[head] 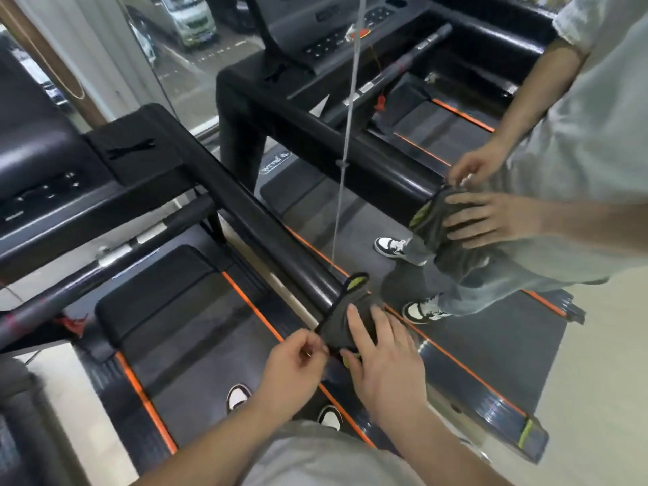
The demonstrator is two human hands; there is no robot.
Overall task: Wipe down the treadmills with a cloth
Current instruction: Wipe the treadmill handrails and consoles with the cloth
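A dark grey cloth (345, 319) with a lime-green edge is draped over the near end of the treadmill's black right handrail (266, 226). My left hand (291, 370) pinches the cloth's near-left edge between thumb and fingertips. My right hand (385, 366) lies flat on the cloth with straight fingers, pressing it against the rail end. Part of the cloth is hidden under my right hand. The treadmill belt (196, 345), with orange side stripes, runs below the hands.
A mirror wall on the right reflects my hands and cloth (491, 219) and the treadmill. The console (42, 191) and a cross bar (105, 275) stand at left. A thin white cord (345, 135) hangs down the middle. My shoes (238, 396) stand on the belt.
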